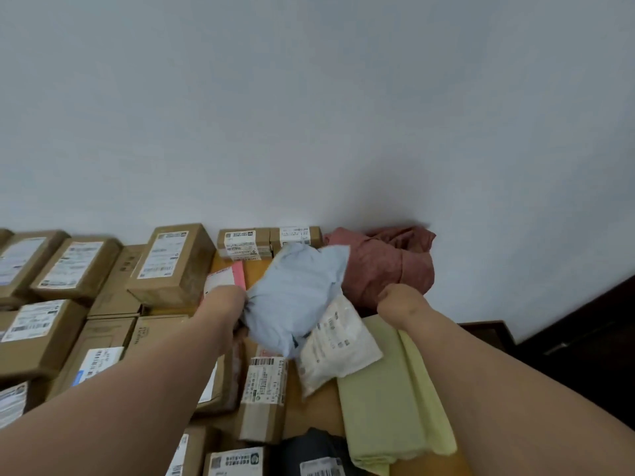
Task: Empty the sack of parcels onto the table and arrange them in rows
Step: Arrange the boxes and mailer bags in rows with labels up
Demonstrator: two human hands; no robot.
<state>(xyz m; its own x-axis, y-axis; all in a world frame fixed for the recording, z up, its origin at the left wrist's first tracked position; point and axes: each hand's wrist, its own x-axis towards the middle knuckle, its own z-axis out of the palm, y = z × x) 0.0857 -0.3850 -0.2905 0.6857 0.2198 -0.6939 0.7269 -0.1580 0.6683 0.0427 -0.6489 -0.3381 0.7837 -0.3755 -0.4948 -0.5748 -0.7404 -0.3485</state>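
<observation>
Parcels cover most of the table: cardboard boxes stand in rough rows along the left and against the wall, while soft mailers lie toward the right. A pale blue poly mailer sits near the middle, raised at its left edge, where the left hand pinches it with curled fingers. Overlapping its lower right corner lies a white poly mailer with a printed label. The right hand is closed, fingers curled, at the top edge of a pale green folded bag; whether it grips the green bag or the reddish crumpled sack just behind it cannot be told, as the fingertips are hidden. The reddish sack lies slumped against the wall and looks largely emptied, so the step in hand is probably the placing of the soft parcels into a row. The blue mailer appears light, limp and slick; it will sag and fold if lifted by one corner, so a hold on two opposite edges, or a flat palm beneath it, should carry it best. The boxes, by contrast, are stiff and suit a grasp across their sides.
</observation>
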